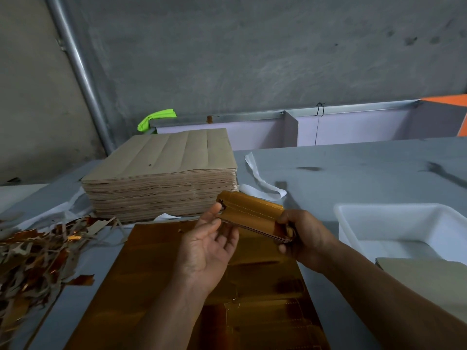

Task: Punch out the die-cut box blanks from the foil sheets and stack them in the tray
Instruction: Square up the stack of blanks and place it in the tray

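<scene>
Directly beneath the fingers, a large gold foil sheet is spread flat on the grey surface, and die-cut outlines can be seen in its near part. To the left of the fingers a loose heap of gold and grey scrap strips is piled at the edge of the surface. Beyond the fingers and to the left, a tall stack of brown card sheets is set, with a crumpled white paper strip lying at its right side. To the right of the fingers a white rectangular plastic tray is placed, and a pale grey-green sheet is laid over its near corner. A lilac partitioned panel is seen further back, against the grey wall.

A thin bundle of gold foil box blanks is held in the air between the two hands, above the far end of the foil sheet and short of the tray. Its long axis runs from far left to near right, and dashed crease lines follow that length across the upturned foil face. The near-right end is gripped by the right hand, whose fingers are curled round the edge of the bundle. The left hand is turned palm up, its fingers relaxed and only slightly bent under the far-left end, which is touched by the thumb tip.
</scene>
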A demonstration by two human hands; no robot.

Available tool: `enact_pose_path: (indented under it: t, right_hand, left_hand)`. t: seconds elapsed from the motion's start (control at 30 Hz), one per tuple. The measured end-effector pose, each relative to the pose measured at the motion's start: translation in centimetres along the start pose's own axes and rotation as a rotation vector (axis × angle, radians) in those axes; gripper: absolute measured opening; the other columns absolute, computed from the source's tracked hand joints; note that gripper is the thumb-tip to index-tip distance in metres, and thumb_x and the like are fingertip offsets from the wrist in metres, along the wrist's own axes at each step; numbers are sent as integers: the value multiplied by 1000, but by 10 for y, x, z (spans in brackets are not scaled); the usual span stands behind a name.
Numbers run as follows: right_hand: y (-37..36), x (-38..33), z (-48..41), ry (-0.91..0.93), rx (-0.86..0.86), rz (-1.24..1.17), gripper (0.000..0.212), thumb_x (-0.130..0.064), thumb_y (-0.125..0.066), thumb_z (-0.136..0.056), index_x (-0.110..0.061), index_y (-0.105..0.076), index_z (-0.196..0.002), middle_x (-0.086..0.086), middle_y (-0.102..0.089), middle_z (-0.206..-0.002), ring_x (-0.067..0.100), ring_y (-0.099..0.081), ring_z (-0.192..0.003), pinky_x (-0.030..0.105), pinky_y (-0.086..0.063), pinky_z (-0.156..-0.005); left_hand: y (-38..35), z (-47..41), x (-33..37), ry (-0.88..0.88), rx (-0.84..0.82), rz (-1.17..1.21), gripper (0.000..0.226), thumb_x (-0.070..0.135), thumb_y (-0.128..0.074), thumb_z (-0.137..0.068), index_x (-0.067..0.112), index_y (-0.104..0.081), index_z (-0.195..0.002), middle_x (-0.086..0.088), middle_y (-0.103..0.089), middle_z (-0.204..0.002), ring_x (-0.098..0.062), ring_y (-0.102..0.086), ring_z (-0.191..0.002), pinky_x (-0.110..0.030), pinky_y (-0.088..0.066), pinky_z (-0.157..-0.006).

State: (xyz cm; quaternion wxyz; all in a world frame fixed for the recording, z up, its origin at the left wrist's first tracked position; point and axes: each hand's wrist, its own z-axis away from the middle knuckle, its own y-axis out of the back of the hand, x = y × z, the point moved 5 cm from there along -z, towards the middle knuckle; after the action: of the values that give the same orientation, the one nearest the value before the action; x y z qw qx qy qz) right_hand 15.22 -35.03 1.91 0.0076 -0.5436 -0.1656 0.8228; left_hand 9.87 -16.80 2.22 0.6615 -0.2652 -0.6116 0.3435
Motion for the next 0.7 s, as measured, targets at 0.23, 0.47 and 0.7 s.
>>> enact_pose_path:
  t: [0.23,0.47,0.7]
  right_hand:
    - [-1,1,0,-9,-5,1,20,-14,-56,-84,-8,-54,-103,10,-50,-85,13,-55,-48,26,-43,-40]
    - [-1,1,-1,-11,-7,27,18,-14,-57,-86,-9,-52,-102,10,-53,-81,15,-58,-47,26,-45,-41]
    - [0,-1,0,50,33,78,30,-15,-58,-89,-6,-53,-117,13,-53,-94,20,-59,-64,26,-45,-43]
  left_hand:
    - [-3,1,-2,-6,1,-34,25,4,-64,-76,22,-80,-82,-6,-74,-110,-17,-74,-91,-30,-55,-75]
    - [1,2,-2,-2,21,-32,24,5,-66,-77,23,-81,-84,-5,-74,-108,-15,-74,-86,-29,-58,-66]
    - [7,3,-3,24,38,-60,29,4,-61,-77,23,-78,-91,-7,-74,-106,-18,-74,-87,-31,-58,-69]
